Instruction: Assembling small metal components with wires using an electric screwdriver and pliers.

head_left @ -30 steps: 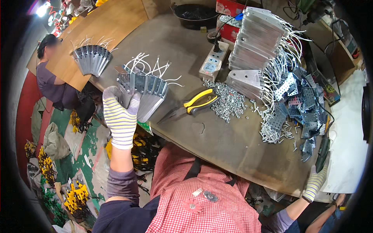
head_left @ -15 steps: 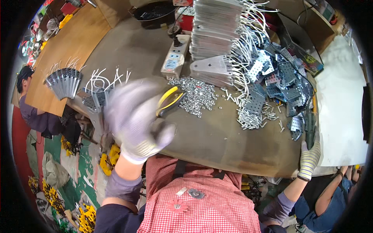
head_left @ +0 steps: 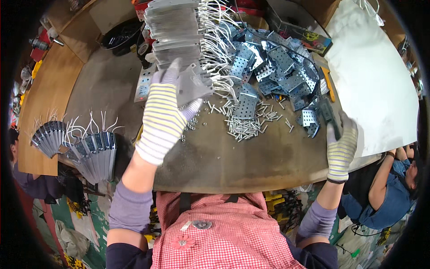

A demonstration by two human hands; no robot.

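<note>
My left hand, in a striped glove, reaches to the near end of the stack of grey plates with white wires. Its thumb and fingers are spread around the nearest tapered grey plate; a firm grip does not show. Small metal nuts lie partly hidden beyond this hand. At the table's right side my right hand, gloved too, is closed round a dark electric screwdriver. Left of it are perforated blue-grey metal brackets and a heap of screws.
Bundles of plates with brackets and wires sit at the table's left edge. A white sheet covers the right side. Behind are a black basin and a power strip. Another person is at the right.
My left hand has swung from beside the pliers up to the plate stack. The right hand has raised the screwdriver slightly off to the left. The whole view has shifted rightward.
</note>
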